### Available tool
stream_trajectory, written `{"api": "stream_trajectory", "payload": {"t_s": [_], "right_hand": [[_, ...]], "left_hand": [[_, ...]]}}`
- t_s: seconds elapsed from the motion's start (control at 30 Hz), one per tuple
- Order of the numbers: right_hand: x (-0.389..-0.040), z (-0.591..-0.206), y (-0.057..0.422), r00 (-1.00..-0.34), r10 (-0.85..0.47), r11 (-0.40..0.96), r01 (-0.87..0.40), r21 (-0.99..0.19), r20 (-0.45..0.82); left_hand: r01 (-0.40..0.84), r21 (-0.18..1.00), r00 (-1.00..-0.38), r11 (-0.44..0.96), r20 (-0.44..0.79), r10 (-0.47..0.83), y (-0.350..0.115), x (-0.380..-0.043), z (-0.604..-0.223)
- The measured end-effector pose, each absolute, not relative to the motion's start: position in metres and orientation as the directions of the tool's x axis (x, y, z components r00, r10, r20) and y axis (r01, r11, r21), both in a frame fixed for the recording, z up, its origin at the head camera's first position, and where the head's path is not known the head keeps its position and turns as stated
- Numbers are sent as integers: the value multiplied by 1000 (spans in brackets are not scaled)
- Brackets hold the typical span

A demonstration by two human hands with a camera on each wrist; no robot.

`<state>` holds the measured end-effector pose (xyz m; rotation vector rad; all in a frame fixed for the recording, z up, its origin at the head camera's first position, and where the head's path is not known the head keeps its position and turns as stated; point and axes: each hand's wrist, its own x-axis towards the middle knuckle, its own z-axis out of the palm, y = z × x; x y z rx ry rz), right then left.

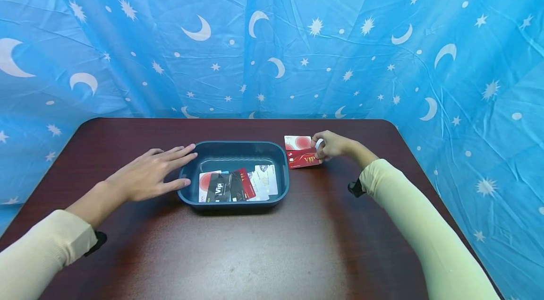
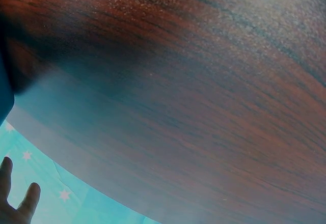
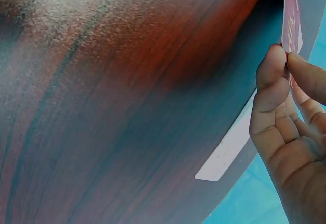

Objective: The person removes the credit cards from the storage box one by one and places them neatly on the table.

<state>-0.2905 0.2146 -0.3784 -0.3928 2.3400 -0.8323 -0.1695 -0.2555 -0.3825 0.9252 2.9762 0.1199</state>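
My right hand point(image 1: 333, 144) pinches a red VIP card point(image 1: 301, 159) by its right end, just right of the tray. In the right wrist view the red card point(image 3: 291, 23) stands edge-on between thumb and finger, raised off the table. Behind it lies a white card with a red circle point(image 1: 297, 142); its pale end point(image 3: 224, 150) shows beside my fingers. My left hand point(image 1: 148, 175) lies at the left rim of a dark blue tray point(image 1: 238, 142), fingers straight and spread. Only two of its fingertips point(image 2: 31, 196) show in the left wrist view.
Inside the tray several cards overlap: a black VIP card point(image 1: 218, 189), a red card point(image 1: 247, 184) and a white card point(image 1: 267, 179) among them. The dark wood table point(image 1: 255, 252) ends at a blue curtain point(image 1: 238, 68) with moons and stars.
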Motion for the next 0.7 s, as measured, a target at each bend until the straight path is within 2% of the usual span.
{"api": "stream_trajectory", "payload": {"t_s": [0.7], "right_hand": [[-288, -387, 212, -789, -397, 790, -34, -612, -468]], "left_hand": [[565, 79, -824, 821, 4, 567, -255, -170, -384]]}}
